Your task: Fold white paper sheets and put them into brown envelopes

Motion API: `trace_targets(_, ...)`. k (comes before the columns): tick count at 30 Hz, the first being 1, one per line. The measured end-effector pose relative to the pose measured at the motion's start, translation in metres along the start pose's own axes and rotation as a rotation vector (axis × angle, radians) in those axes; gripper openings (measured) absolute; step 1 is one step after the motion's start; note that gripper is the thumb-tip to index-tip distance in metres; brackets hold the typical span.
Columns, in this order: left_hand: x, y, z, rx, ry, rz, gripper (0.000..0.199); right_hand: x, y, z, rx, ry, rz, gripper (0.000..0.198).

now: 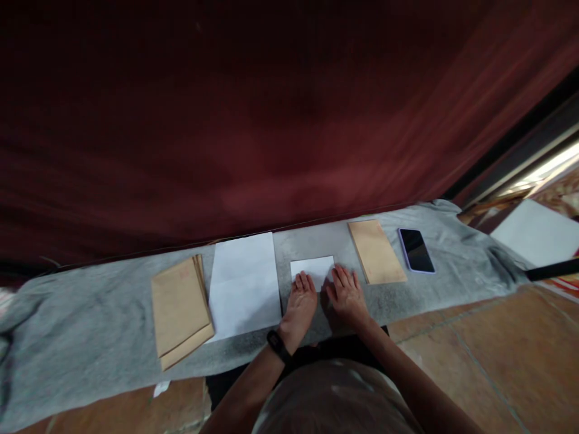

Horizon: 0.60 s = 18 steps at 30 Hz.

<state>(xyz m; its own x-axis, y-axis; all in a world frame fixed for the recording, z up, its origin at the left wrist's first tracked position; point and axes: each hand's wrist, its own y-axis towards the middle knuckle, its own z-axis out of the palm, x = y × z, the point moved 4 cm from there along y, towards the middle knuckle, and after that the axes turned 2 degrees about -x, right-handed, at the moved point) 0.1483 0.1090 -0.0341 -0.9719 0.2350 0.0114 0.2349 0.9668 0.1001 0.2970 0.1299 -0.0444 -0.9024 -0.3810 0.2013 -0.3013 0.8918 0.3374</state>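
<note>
At the left end of your worktop (90, 331), the grey cloth covering lies bare and creased. Next along, a fanned pile of brown envelopes (181, 304) sits slightly askew, its lowest corner pointing toward the near edge. Below it, past that edge, a white scrap (161, 388) lies on the tiled floor (488, 355). Just right of the envelopes is large white paper (244, 289), running from the far edge almost to the near one; you can't tell from here whether it is one sheet or several.

Then comes your left hand (303, 298), a black wristband (279, 346) on its wrist. It is flat, fingers stretched out and resting on the small white paper (319, 267), gripping nothing. That paper lies around the middle of the worktop, between the far and near edges. Your right hand (349, 298) is spread too, palm down, its fingers at the paper's right side, closed around nothing.

To the right, a brown envelope (377, 253) slants from near the far edge toward the middle. Beyond it, a purple-edged phone (417, 251) lies screen up, nearer the worktop's right end.
</note>
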Motion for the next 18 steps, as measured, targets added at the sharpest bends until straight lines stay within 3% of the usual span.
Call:
trace_targets(4, 0.001, 0.002, -0.013, -0.006, -0.027, 0.036, 0.059, 0.011, -0.002, 0.002, 0.049, 0.077, -0.114, 0.059)
trace_targets(7, 0.01, 0.007, -0.03, 0.007, -0.148, 0.005, 0.044, 0.011, 0.005, 0.0, 0.083, 0.172, -0.168, 0.05)
trace_targets(10, 0.026, 0.01, -0.051, 0.006, -0.256, -0.009, 0.025, 0.0, 0.019, -0.014, 0.096, 0.296, -0.14, 0.039)
trace_targets(12, 0.042, 0.012, -0.064, -0.013, -0.327, -0.054, 0.017, -0.01, 0.029, -0.028, 0.096, 0.431, -0.049, 0.034)
trace_targets(15, 0.069, 0.015, -0.069, -0.083, -0.818, -0.275, 0.02, -0.024, 0.043, -0.045, 0.089, 0.65, 0.148, 0.033)
trace_targets(18, 0.076, 0.018, -0.052, -0.096, -1.337, -0.446, 0.032, -0.027, 0.052, -0.044, 0.101, 0.717, 0.237, 0.037)
